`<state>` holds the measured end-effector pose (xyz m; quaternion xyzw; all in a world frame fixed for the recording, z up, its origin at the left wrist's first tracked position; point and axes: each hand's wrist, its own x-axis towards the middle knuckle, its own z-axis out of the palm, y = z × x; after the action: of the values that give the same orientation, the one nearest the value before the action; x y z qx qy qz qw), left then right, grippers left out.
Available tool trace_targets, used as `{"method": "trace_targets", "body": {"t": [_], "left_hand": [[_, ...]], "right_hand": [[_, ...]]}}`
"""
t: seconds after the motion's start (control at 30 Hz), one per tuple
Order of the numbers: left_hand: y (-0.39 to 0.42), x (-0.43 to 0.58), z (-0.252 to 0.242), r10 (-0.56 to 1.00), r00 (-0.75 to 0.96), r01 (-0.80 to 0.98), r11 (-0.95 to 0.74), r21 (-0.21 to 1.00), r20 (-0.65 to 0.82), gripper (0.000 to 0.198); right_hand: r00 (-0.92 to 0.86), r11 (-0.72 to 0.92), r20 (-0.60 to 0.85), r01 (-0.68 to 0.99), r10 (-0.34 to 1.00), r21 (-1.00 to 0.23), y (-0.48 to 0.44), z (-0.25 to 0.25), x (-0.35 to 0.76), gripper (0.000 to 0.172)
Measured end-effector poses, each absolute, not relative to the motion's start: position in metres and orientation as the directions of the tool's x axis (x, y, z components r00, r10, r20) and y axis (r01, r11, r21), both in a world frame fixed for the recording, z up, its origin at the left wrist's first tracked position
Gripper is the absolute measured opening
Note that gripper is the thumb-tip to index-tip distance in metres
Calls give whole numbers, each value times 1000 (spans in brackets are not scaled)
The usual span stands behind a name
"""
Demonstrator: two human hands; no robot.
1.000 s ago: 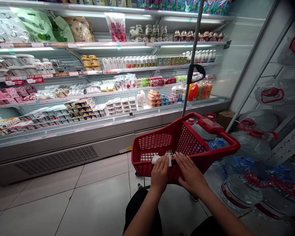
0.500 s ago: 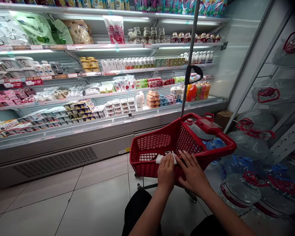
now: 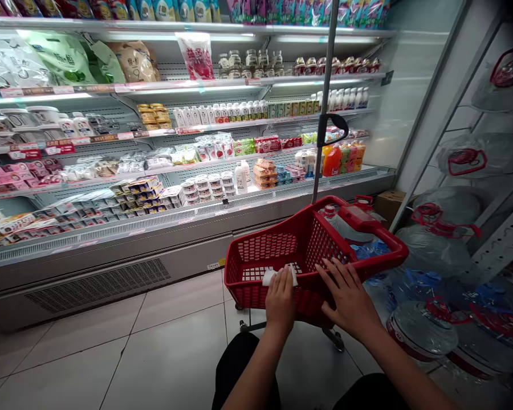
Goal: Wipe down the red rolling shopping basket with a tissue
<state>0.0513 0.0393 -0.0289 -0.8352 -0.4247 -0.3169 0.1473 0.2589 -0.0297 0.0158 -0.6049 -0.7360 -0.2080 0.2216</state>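
The white cloth point(image 3: 268, 278) lies over the near rim of the red cart point(image 3: 308, 296), held beneath the left hand point(image 3: 280, 302), fingers together; the right hand point(image 3: 350, 299), fingers spread, rests nearer the cart's handle point(image 3: 382, 239). The cloth looks light, limp, probably best held mid-fold.

Brightly lit along the cooler shelves point(image 3: 162, 85), from white strips point(image 3: 38, 98) beneath them; dimmer over the water bottles point(image 3: 425, 327); glossy on the floor point(image 3: 175, 356); stretched toward the edges, blackened at upper right.
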Motion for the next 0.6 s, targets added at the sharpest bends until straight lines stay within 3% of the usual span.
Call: {"method": "trace_targets", "body": {"t": [0.27, 0.4, 0.6], "left_hand": [[40, 121, -18, 532, 510, 708, -706, 22, 676, 70], [41, 80, -24, 524, 543, 720, -692, -43, 656, 73], [46, -2, -34, 594, 452, 818, -574, -42, 665, 81]], "right_hand": [[-169, 188, 588, 982, 791, 28, -28, 23, 259, 95], [-174, 197, 584, 980, 793, 25, -31, 25, 259, 97], [-162, 188, 583, 982, 796, 15, -33, 26, 250, 97]]}}
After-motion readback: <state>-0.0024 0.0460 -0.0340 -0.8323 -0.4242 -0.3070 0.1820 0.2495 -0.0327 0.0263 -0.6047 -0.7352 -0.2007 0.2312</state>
